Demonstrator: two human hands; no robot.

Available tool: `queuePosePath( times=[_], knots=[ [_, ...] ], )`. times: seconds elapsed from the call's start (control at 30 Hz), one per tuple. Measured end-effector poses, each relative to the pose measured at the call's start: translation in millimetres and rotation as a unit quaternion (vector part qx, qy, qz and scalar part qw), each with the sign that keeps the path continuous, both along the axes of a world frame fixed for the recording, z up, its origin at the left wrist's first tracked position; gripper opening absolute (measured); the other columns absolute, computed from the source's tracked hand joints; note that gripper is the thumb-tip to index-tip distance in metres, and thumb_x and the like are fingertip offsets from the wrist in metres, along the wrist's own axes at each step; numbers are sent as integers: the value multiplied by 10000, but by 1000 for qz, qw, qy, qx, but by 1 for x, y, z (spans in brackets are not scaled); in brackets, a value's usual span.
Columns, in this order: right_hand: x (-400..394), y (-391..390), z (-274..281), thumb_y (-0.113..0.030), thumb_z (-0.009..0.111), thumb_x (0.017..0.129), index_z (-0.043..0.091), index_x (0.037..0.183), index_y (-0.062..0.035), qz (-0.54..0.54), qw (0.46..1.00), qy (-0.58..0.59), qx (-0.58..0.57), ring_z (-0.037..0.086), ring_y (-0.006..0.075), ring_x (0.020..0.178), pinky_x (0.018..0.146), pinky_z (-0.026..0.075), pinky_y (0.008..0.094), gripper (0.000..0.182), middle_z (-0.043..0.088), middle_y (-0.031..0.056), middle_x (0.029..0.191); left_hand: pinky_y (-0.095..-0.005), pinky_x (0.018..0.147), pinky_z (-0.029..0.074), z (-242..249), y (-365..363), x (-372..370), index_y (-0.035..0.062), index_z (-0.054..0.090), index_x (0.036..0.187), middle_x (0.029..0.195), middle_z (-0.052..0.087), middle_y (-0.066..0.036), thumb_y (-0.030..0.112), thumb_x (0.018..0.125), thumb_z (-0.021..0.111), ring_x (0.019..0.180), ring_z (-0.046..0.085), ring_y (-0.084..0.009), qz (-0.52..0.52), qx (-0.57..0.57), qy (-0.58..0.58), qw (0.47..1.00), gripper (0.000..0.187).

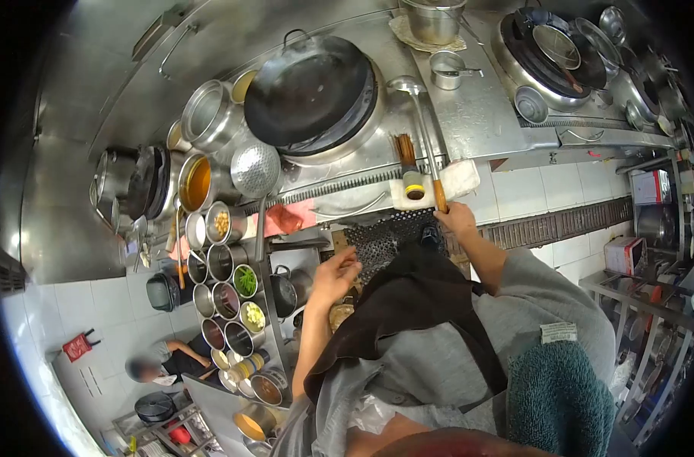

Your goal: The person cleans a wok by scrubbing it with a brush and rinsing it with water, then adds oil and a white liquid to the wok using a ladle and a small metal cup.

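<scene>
My right hand (457,219) is closed around the wooden end of a long-handled ladle (425,133). The ladle's bowl rests on the steel stove top, to the right of a large black wok (305,91). That wok sits tilted on its burner ring. My left hand (337,276) hangs in front of the stove, holding nothing, with its fingers loosely bent and apart. A bristle brush (409,171) stands beside the ladle's handle on a folded white cloth (461,177). To the left, a perforated skimmer (255,169) lies with its handle pointing toward me.
Several steel containers of ingredients, including chopped greens (245,280), crowd the left side. A pot of orange liquid (200,185) stands behind them. At the right is a second wok station (541,57). Another person (175,359) is at lower left. A perforated black mat (377,247) covers the floor.
</scene>
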State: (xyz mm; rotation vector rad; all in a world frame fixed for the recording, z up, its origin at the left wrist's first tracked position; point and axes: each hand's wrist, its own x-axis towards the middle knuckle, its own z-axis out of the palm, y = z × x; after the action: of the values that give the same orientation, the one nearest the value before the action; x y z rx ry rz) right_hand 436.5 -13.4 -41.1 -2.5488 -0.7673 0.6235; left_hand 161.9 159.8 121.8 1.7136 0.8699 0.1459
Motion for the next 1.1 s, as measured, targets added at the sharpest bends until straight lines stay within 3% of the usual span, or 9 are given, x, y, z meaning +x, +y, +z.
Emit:
queuePosePath(
  times=[0.2, 0.33, 0.4, 0.5, 0.57, 0.63, 0.67, 0.83, 1.1],
  knots=[
    [7, 7, -3, -385, 625, 690, 653, 827, 6, -30, 998, 46, 33, 613, 363, 757, 717, 486, 418, 415, 621, 225, 768, -304, 752, 489, -72, -7, 121, -2, 592, 1099, 954, 641, -107, 274, 832, 607, 880, 616, -201, -193, -12, 78, 978, 384],
    [14, 21, 60, -388, 589, 749, 650, 878, 15, -101, 932, 313, 154, 602, 239, 538, 536, 482, 352, 428, 605, 148, 629, -337, 683, 474, -90, -14, 204, 44, 587, 1043, 887, 625, -71, 327, 856, 561, 774, 600, -189, -23, -325, 30, 945, 340],
    [19, 26, 79, -367, 570, 810, 637, 823, 24, -107, 877, 406, 234, 556, 130, 493, 454, 453, 258, 397, 583, 60, 626, -333, 663, 459, -86, -13, 228, 63, 563, 958, 845, 583, -51, 334, 854, 561, 753, 565, -186, -14, -492, -4, 871, 290],
    [34, 19, 93, -385, 596, 822, 626, 806, 21, -42, 888, 380, 255, 546, 128, 486, 455, 447, 259, 408, 577, 57, 626, -330, 628, 450, -81, -15, 248, 55, 555, 940, 747, 555, -35, 285, 843, 557, 693, 550, -189, -17, -521, -49, 852, 250],
    [35, 7, 105, -394, 599, 837, 614, 771, 6, 15, 888, 357, 289, 539, 120, 492, 471, 440, 252, 406, 565, 43, 601, -315, 570, 423, -83, -17, 254, 48, 548, 933, 685, 525, -27, 248, 816, 562, 604, 510, -172, 99, -535, -142, 827, 231],
    [42, -15, 95, -380, 594, 845, 626, 796, -11, 30, 942, 224, 249, 540, 97, 512, 482, 432, 251, 373, 565, 48, 589, -302, 549, 406, -91, 1, 253, 49, 545, 920, 670, 513, -25, 232, 801, 569, 586, 494, -163, 93, -561, -153, 808, 220],
    [46, -29, 84, -415, 598, 824, 640, 815, -9, 8, 951, 198, 236, 572, 167, 560, 535, 448, 301, 409, 586, 98, 621, -289, 527, 390, -91, 9, 255, 50, 541, 908, 655, 502, -23, 217, 786, 576, 569, 478, -153, 82, -595, -160, 784, 210],
    [50, -95, 42, -488, 597, 779, 629, 821, 32, -62, 987, 103, 102, 596, 361, 650, 611, 457, 396, 523, 597, 211, 691, -244, 425, 342, -70, 25, 265, 43, 491, 892, 618, 459, -23, 54, 708, 570, 485, 433, -126, 73, -477, -69, 873, 201],
    [43, -98, -6, -480, 592, 782, 655, 822, 14, -44, 995, 85, 15, 617, 363, 725, 658, 465, 430, 500, 619, 221, 728, -240, 390, 334, 5, 40, 210, 21, 503, 930, 630, 491, -33, 17, 693, 580, 440, 450, -121, 67, -342, -89, 933, 250]
  ],
)
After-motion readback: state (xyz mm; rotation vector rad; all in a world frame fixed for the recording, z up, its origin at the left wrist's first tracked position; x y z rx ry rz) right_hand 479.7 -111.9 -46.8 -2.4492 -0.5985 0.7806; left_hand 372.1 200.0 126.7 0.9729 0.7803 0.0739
